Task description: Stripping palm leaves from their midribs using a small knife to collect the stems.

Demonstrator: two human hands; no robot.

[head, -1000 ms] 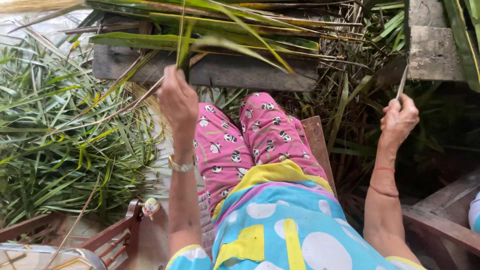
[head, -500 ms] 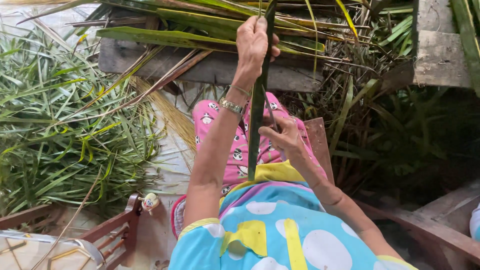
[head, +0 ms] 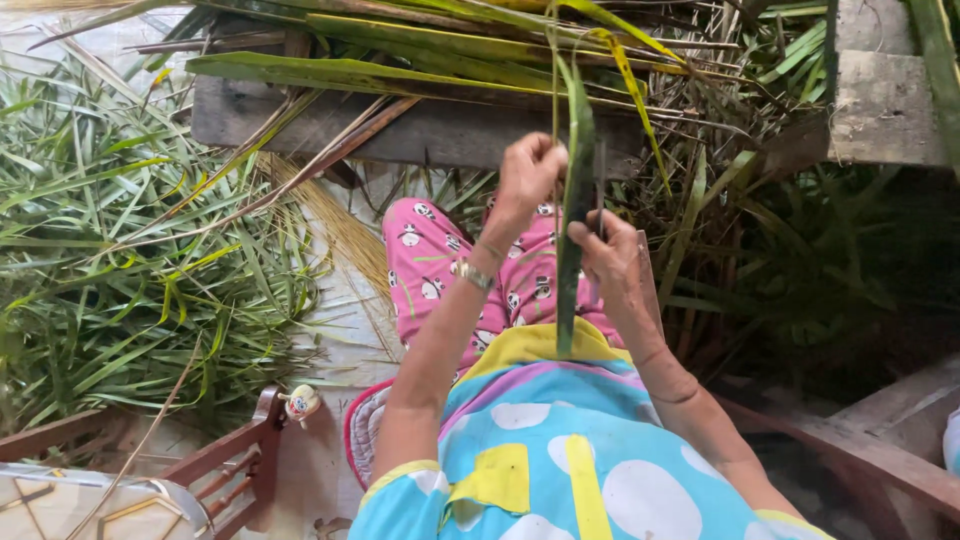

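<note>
I sit with pink patterned trousers (head: 430,262) over my knees. My left hand (head: 527,172) grips the upper part of a long dark green palm leaf (head: 571,240) that hangs upright in front of me. My right hand (head: 607,252) is closed on a thin knife blade (head: 599,185) pressed against the leaf's right edge, just below the left hand. The leaf's lower end reaches my lap and its tip bends away above.
A weathered wooden plank (head: 430,135) lies across ahead, covered with long leaves (head: 400,60). A heap of green leaf strips (head: 130,260) fills the left. Dry stalks (head: 720,200) stand at right. A wooden chair frame (head: 220,470) is at lower left.
My left hand has come down from high on the leaf to mid height. My right hand has risen with the knife along the leaf's edge. The leaf has shifted rightward.
</note>
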